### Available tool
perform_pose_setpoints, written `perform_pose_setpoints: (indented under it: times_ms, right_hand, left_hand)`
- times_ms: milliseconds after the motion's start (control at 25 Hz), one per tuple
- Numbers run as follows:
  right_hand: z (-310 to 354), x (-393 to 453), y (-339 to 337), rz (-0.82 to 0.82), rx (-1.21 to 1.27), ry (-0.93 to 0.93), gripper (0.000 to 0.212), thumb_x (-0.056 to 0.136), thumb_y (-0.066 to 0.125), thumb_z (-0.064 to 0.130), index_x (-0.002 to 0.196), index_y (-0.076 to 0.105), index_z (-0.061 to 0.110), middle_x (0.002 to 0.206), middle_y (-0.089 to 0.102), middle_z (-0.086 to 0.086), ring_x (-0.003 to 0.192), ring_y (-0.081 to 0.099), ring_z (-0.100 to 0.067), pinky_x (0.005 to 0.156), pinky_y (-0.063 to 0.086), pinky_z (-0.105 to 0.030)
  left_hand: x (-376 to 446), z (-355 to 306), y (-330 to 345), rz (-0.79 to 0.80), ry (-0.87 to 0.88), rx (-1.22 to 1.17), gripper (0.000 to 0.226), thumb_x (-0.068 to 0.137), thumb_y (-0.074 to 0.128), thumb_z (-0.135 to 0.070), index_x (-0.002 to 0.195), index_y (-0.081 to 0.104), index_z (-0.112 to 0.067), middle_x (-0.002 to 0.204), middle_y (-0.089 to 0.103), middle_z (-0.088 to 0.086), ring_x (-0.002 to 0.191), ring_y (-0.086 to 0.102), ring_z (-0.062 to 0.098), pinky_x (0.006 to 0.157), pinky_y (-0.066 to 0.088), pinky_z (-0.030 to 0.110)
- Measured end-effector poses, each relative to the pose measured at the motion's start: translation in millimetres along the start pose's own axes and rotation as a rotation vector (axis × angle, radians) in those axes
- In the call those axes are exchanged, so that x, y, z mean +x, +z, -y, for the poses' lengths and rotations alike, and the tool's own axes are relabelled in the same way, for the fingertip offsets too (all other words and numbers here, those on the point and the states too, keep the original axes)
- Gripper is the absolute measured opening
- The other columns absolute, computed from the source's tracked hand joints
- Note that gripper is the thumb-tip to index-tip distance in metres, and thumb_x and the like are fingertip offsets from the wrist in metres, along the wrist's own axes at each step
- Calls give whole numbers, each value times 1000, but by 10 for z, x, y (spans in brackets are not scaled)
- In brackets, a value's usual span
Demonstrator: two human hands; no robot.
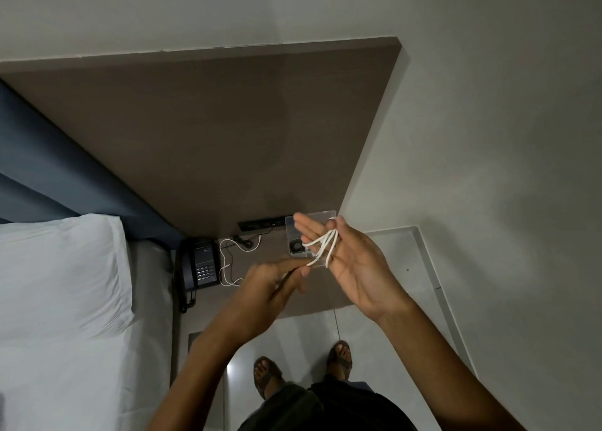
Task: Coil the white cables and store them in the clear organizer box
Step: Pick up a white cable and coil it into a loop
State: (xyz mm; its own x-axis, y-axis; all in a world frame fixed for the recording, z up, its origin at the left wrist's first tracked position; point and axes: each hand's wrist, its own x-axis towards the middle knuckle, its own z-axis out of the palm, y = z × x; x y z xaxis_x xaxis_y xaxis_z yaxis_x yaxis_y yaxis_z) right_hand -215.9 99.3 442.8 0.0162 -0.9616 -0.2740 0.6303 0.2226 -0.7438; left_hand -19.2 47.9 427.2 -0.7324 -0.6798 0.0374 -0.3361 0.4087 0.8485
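Note:
A white cable (321, 246) is looped several times around the fingers of my right hand (351, 264), which is held palm-up above the nightstand. My left hand (277, 280) pinches the free end of that cable just left of the loops. Behind my right fingers, on the brown nightstand, lies the clear organizer box (294, 235), partly hidden, with a dark round item inside. A second white cable (228, 261) lies loose on the nightstand between the phone and my left hand.
A black desk phone (202, 264) sits at the nightstand's left edge. A dark socket strip (260, 225) is on the brown wall panel. A bed with a white pillow (62, 277) fills the left. My sandalled feet (303, 365) stand on the tiled floor.

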Motion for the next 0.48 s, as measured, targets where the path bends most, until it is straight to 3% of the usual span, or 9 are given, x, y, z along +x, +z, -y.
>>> perform_pose_setpoints:
  times_ms: [120, 280, 400, 480]
  right_hand:
    - [-166, 13, 26, -114, -328, 14, 48, 118, 31, 40, 146, 66, 23, 152, 68, 7, 148, 57, -13, 131, 32, -45]
    - [-227, 56, 99, -171, -542, -1, 47, 111, 36, 56, 145, 64, 42, 150, 67, 18, 144, 57, -4, 127, 37, -41]
    - [-225, 70, 126, -146, -442, -4, 45, 116, 37, 46, 144, 68, 31, 150, 68, 14, 143, 60, -6, 124, 40, -36]
    - [-232, 78, 165, -140, -345, -1, 43, 117, 38, 40, 145, 68, 27, 150, 68, 11, 144, 60, -9, 122, 42, -34]
  left_hand:
    - [40, -18, -116, -84, -10, 156, 22, 104, 67, -32, 122, 79, -27, 99, 74, -18, 79, 73, 12, 74, 60, 29]
    - [52, 18, -112, -181, -43, -81, 13, 102, 73, -32, 112, 64, -30, 103, 78, -19, 87, 78, 8, 75, 62, 23]
    - [135, 136, -53, -328, -135, -371, 10, 100, 77, -23, 105, 75, -15, 97, 82, 9, 86, 79, 34, 81, 65, 55]
    - [162, 167, 39, -431, -175, -479, 5, 99, 79, -13, 100, 79, -8, 90, 76, 25, 85, 72, 51, 81, 61, 62]
